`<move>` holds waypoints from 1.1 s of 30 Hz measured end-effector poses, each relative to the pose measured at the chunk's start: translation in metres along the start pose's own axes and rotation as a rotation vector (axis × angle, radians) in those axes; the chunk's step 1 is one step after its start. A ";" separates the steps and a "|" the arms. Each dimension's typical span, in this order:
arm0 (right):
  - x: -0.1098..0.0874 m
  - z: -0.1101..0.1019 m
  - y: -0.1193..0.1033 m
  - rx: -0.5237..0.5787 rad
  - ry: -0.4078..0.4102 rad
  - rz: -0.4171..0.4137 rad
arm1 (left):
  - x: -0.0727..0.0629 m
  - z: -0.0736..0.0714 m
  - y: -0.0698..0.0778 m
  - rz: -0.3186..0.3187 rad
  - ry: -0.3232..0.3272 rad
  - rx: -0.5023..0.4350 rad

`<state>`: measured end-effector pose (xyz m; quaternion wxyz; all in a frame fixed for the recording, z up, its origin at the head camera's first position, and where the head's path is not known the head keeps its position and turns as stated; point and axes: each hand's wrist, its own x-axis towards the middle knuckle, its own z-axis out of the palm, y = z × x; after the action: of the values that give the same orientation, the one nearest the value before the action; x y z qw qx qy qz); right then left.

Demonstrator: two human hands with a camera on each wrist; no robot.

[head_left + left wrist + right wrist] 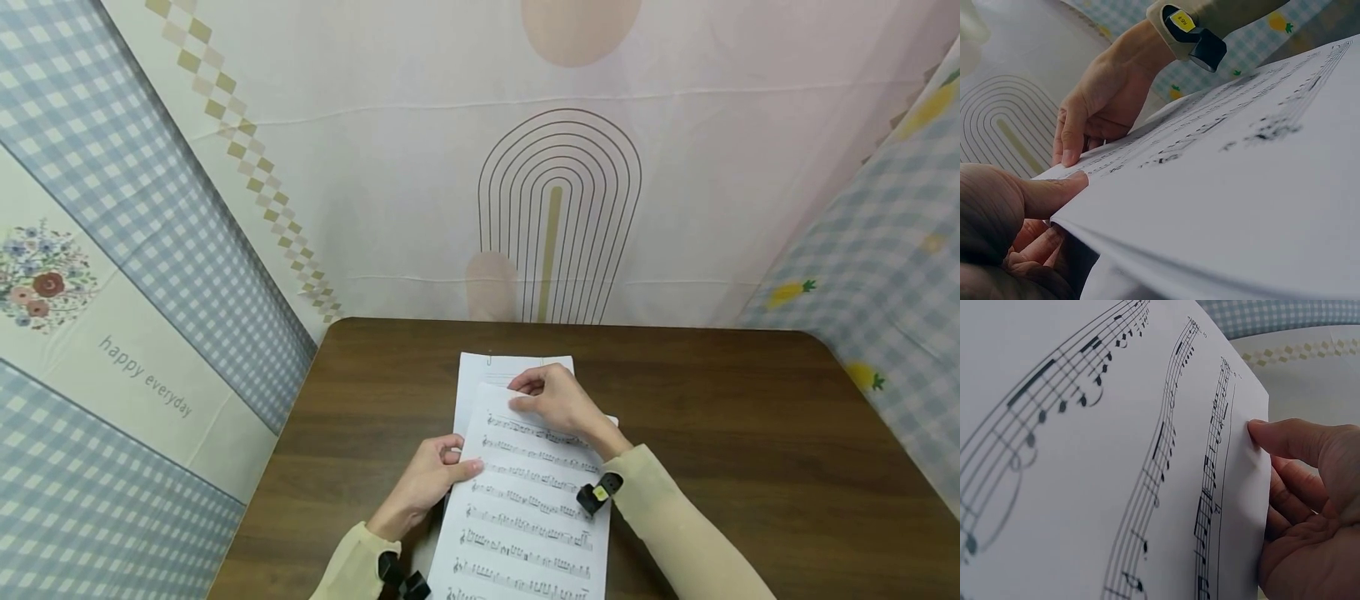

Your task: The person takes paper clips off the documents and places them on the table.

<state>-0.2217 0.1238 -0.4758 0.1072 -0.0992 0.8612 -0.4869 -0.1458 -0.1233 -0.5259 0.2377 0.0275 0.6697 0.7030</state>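
The sheet (525,503) is over the desk (750,433), its long axis running near to far – music upright to the person, top leaning slightly right. The left hand (427,477) pinches its left edge, the right hand (558,398) its top edge – beneath it lies other paper (472,371), mostly covered, and a black wrist camera (596,493) blocks some staves
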 end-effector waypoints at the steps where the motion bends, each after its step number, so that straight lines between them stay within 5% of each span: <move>1: 0.000 0.000 0.001 0.003 0.000 0.002 | 0.000 0.000 0.000 -0.002 -0.001 0.000; 19: 0.005 -0.011 0.011 0.038 0.032 0.050 | 0.000 0.000 -0.002 -0.017 0.001 0.014; 27: 0.003 -0.029 0.017 0.113 0.064 0.004 | -0.003 -0.008 -0.003 -0.020 0.020 -0.008; 33: -0.008 -0.046 0.024 0.166 0.101 0.045 | -0.005 -0.017 -0.002 -0.032 0.050 0.002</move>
<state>-0.2284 0.1761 -0.4723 0.0822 -0.0460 0.8243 -0.5583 -0.1469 -0.1412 -0.5285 0.2319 -0.0005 0.6765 0.6989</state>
